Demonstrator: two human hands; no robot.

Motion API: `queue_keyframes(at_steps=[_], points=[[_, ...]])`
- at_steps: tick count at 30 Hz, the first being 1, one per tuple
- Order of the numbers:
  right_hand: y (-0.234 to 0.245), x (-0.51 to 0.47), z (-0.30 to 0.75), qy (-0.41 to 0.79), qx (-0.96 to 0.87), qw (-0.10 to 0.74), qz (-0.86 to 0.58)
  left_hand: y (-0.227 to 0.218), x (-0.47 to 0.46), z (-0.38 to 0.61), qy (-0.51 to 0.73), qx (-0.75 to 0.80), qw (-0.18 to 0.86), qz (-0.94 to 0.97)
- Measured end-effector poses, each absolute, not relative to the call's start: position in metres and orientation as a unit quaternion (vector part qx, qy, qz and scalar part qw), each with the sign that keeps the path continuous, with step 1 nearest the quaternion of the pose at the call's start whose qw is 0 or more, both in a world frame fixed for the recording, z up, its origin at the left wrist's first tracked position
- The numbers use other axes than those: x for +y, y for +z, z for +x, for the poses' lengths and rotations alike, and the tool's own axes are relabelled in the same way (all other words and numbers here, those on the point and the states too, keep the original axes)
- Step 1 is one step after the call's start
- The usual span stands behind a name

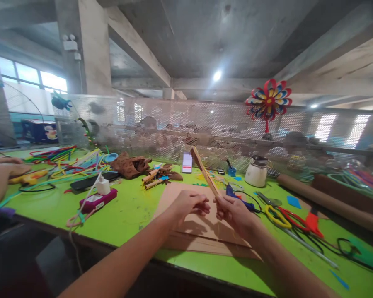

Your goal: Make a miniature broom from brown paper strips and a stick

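My right hand [231, 209] is closed around the lower end of a long, narrow brown stick [205, 171] that looks like folded or rolled paper. It tilts up and to the left, its top widening a little. Just left of it, my left hand [189, 205] hovers with loosely bent fingers and nothing visible in them, apart from the stick. Beneath both hands lies a stack of brown cardboard sheets [170, 203]. Beside my right hand rests a blue glue gun [247, 203]. Small brown rolled pieces [155, 182] lie beyond the cardboard on the left.
Scissors with yellow handles [278, 217], a white pot [256, 174] and a long brown roll [329, 198] are on the right. A purple power strip [98, 201], crumpled brown paper [129, 164] and coloured strips [77, 165] lie left. Another person's arm [1, 178] reaches in at far left.
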State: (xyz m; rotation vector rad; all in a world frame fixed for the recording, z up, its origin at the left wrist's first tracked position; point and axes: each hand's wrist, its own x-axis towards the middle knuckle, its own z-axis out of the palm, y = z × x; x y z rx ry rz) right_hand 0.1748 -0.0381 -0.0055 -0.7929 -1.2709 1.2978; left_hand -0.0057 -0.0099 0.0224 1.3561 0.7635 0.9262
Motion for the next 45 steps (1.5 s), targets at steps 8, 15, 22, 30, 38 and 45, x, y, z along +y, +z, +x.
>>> queue_keyframes(at_steps=[8,15,22,30,38,45], points=[[-0.008,-0.051,0.162,0.717,-0.445,0.5,-0.194,0.038,0.016,0.004,0.452,0.161,0.704,0.524],[-0.009,-0.059,0.16,0.733,-0.45,0.479,-0.178,0.039,0.009,-0.009,0.465,0.067,0.716,0.516],[-0.007,-0.067,0.158,0.766,-0.436,0.446,-0.156,0.031,0.005,-0.004,0.485,0.08,0.725,0.482],[-0.016,-0.065,0.156,0.734,-0.476,0.444,-0.197,0.033,-0.004,0.001,0.509,0.103,0.701,0.489],[-0.019,-0.062,0.152,0.715,-0.492,0.452,-0.204,0.032,-0.009,0.007,0.54,0.135,0.66,0.504],[-0.022,-0.061,0.147,0.735,-0.465,0.449,-0.202,0.027,-0.006,0.014,0.57,0.147,0.643,0.489]])
